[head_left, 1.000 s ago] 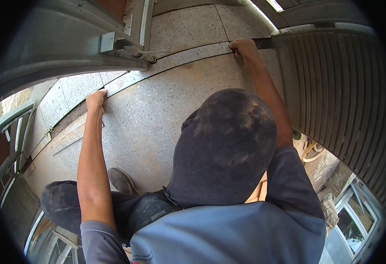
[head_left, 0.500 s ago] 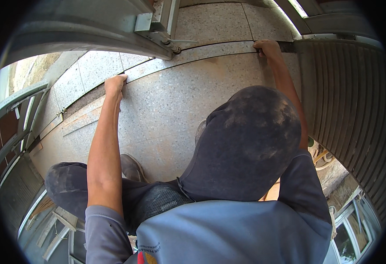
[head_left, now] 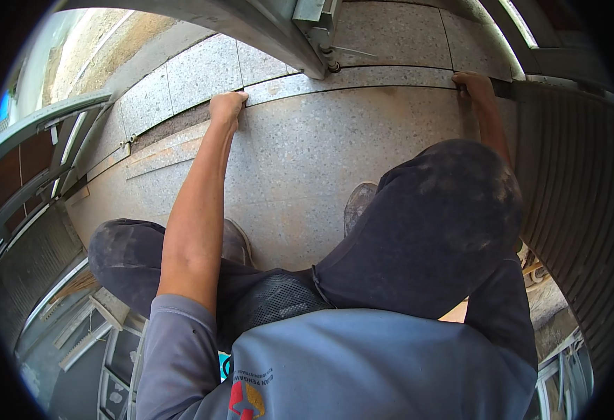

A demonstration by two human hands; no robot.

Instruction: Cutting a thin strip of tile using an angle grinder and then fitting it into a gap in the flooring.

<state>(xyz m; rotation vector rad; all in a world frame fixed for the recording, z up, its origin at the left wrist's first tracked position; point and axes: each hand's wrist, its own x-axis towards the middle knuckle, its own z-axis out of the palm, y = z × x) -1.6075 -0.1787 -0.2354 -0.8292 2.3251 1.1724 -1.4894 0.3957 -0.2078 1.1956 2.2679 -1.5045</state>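
Note:
A long, narrow strip of speckled stone tile point(head_left: 363, 77) lies along the joint between the floor tiles. My left hand point(head_left: 227, 108) is closed at the strip's left end, fingers curled and partly hidden. At the other end my right hand point(head_left: 473, 84) is also closed on it, knuckles up, with the forearm partly behind my knee. Left of the strip, an open groove point(head_left: 174, 126) with a rough, dark bed continues the same line. Large speckled floor tile point(head_left: 307, 147) spreads between my arms.
A metal post point(head_left: 307, 59) stands just beyond the strip. Ribbed shutter-like panelling point(head_left: 573, 210) rises on the right. A metal-framed door or window point(head_left: 48, 154) is at the left. Thin strips point(head_left: 163, 161) lie by the groove. My shoe point(head_left: 358, 206) rests on the floor.
The view has turned, so the scene sits farther right and higher on the left. Both hands stay at the strip's ends. My right shoe now shows beside the knee.

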